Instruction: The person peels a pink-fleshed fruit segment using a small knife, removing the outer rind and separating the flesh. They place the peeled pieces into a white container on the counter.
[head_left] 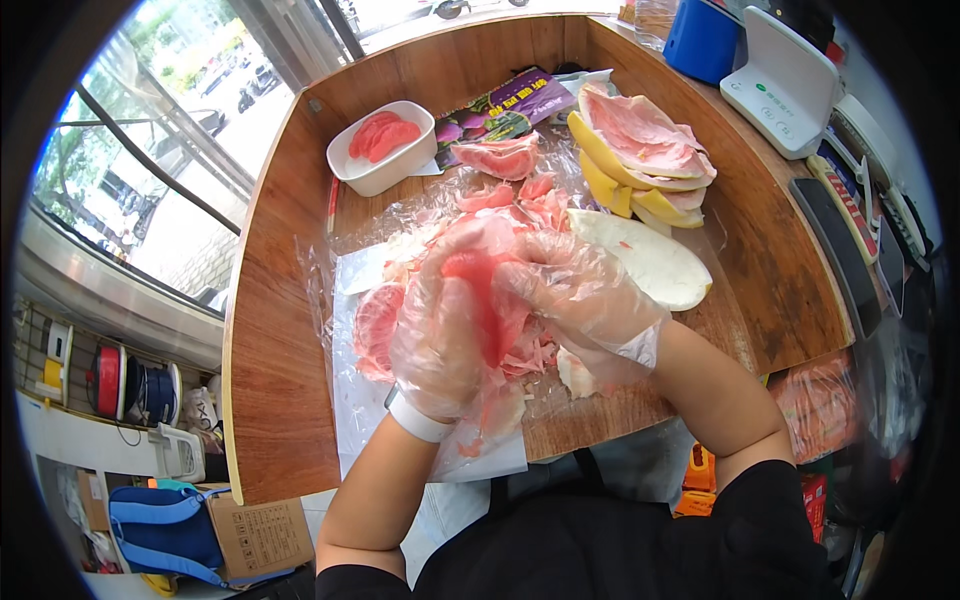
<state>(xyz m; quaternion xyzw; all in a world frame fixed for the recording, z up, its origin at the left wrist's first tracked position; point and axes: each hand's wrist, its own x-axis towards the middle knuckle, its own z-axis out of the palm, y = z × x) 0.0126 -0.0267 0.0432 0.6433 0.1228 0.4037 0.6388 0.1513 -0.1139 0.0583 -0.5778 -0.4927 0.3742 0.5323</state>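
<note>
Both hands wear clear plastic gloves and meet over the wooden table. My left hand (440,335) is closed round one side of a red pomelo segment (487,300). My right hand (575,290) pinches its other side, fingers bent. Beneath them lie torn pink membranes (530,355) and pieces of peel on clear plastic film. Another pomelo segment (378,330) rests beside my left hand, and a further segment (500,157) lies beyond both hands. A white plastic tub (383,150) at the far left holds peeled red flesh. Near my right hand is a thick white rind piece (645,260).
Yellow pomelo rinds (640,150) are stacked at the far right. A purple printed bag (520,105) lies at the back. Raised wooden walls (275,290) border the table. On the right ledge are a blue container (703,40), a white device (782,85) and a dark phone (838,255).
</note>
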